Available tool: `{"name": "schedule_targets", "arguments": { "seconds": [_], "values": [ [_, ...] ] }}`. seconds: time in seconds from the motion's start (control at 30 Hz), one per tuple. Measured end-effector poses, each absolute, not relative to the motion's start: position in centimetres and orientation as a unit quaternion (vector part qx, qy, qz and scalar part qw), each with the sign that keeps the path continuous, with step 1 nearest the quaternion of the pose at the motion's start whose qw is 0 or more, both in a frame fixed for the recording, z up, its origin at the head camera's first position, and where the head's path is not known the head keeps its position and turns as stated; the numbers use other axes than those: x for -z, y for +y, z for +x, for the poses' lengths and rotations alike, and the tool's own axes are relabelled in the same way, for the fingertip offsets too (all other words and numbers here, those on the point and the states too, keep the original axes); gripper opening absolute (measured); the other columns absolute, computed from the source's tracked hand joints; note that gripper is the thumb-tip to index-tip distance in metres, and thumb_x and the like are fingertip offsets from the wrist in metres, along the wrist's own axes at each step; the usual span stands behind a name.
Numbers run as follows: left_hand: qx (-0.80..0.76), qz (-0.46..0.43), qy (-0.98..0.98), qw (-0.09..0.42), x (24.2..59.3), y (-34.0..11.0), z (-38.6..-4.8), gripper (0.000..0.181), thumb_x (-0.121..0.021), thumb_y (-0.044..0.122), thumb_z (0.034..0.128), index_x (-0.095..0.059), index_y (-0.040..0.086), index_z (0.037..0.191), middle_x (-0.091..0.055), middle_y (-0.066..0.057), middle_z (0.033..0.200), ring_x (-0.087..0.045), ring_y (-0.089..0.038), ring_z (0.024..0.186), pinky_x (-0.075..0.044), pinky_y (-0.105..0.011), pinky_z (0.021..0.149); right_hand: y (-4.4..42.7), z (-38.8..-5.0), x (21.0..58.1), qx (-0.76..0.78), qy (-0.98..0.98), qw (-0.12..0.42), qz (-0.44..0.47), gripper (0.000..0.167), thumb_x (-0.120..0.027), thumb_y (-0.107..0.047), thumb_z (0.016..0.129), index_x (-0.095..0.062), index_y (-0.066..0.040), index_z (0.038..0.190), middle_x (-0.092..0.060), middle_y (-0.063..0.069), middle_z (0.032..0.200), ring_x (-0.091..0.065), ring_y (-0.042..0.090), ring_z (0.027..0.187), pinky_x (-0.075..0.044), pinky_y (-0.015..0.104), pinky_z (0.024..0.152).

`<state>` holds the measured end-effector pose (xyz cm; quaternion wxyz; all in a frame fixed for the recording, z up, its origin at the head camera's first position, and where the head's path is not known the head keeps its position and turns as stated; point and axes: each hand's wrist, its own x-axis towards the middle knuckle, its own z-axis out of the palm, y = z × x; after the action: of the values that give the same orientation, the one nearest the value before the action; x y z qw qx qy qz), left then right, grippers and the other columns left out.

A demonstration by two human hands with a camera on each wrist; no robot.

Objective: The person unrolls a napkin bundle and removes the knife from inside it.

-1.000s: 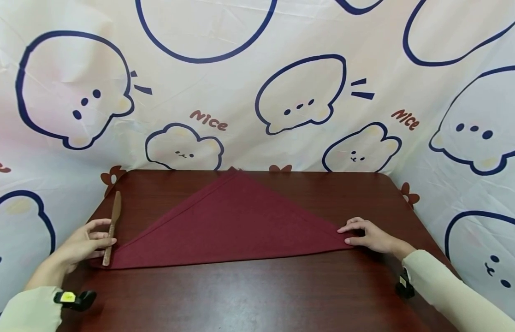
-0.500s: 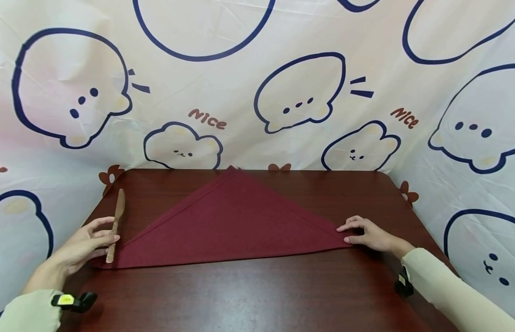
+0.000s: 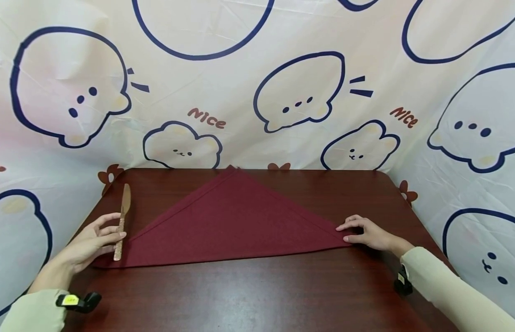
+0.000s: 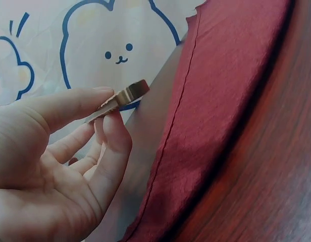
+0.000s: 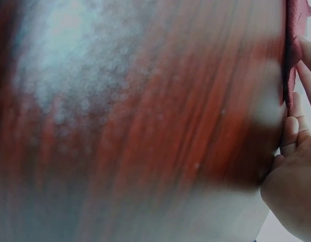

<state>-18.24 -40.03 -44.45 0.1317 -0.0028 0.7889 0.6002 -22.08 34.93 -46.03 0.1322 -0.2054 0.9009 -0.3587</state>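
In the head view, my left hand [image 3: 90, 240] pinches a brown table knife [image 3: 126, 203] between thumb and fingers, blade pointing away. The knife stands over the left corner of a dark red cloth [image 3: 236, 221], folded into a triangle with its peak at the table's far edge. The left wrist view has the knife [image 4: 130, 95] end-on, apart from the cloth [image 4: 216, 75]. At the cloth's right corner, my right hand [image 3: 370, 234] rests with thumb and forefinger on the fabric. In the right wrist view, part of that hand [image 5: 297, 166] shows at the edge.
The brown wooden table [image 3: 249, 295] carries the cloth, its glossy near part reflecting light. A cream curtain [image 3: 240, 92] with cartoon outlines surrounds the table at the back and both sides. Each wrist wears a small black camera [image 3: 79, 302].
My left hand has moved slightly right with the knife, from the cloth's left tip further over it. The right hand and the cloth stay about where they were.
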Motion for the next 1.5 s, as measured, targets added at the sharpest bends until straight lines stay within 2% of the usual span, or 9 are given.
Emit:
{"name": "schedule_targets", "arguments": {
  "seconds": [0.23,0.73,1.0,1.5],
  "values": [
    [-0.619,0.023,0.776,0.124,44.4,-39.1,-18.4,0.045,-0.056,0.009,0.1029,-0.039,0.04,0.13,-0.062,0.014,0.092,-0.064,0.0,0.09,-0.054,-0.025,0.072,35.0,-22.0,46.1,0.36,0.901,0.139,-0.2,0.031,-0.073,-0.025,0.093,-0.074,-0.016,0.123,-0.056,0.01,0.125,-0.044,0.003,0.111,-0.04,0.05,0.1],
    [-0.593,0.033,0.795,0.124,43.5,-36.4,-19.1,0.048,-0.06,0.012,0.1014,-0.034,0.034,0.136,-0.06,0.011,0.096,-0.062,-0.002,0.086,-0.053,-0.027,0.073,35.0,-22.0,46.0,0.361,0.901,0.136,-0.199,0.03,-0.073,-0.024,0.093,-0.074,-0.016,0.122,-0.056,0.01,0.125,-0.043,0.002,0.111,-0.041,0.049,0.099],
    [-0.592,0.035,0.796,0.123,43.1,-34.7,-19.3,0.048,-0.061,0.013,0.1008,-0.034,0.034,0.135,-0.061,0.014,0.096,-0.06,-0.002,0.086,-0.052,-0.028,0.075,35.0,-22.1,46.2,0.361,0.901,0.136,-0.197,0.031,-0.074,-0.024,0.092,-0.074,-0.016,0.122,-0.056,0.011,0.126,-0.043,0.001,0.111,-0.04,0.05,0.1],
    [-0.593,0.037,0.793,0.134,43.4,-32.2,-20.3,0.056,-0.063,0.015,0.1,-0.027,0.015,0.143,-0.062,0.011,0.097,-0.061,-0.002,0.086,-0.055,-0.028,0.076,35.0,-22.2,46.3,0.36,0.901,0.134,-0.201,0.031,-0.073,-0.023,0.093,-0.074,-0.015,0.122,-0.056,0.011,0.124,-0.044,0.005,0.111,-0.041,0.049,0.099]
  ]
}}
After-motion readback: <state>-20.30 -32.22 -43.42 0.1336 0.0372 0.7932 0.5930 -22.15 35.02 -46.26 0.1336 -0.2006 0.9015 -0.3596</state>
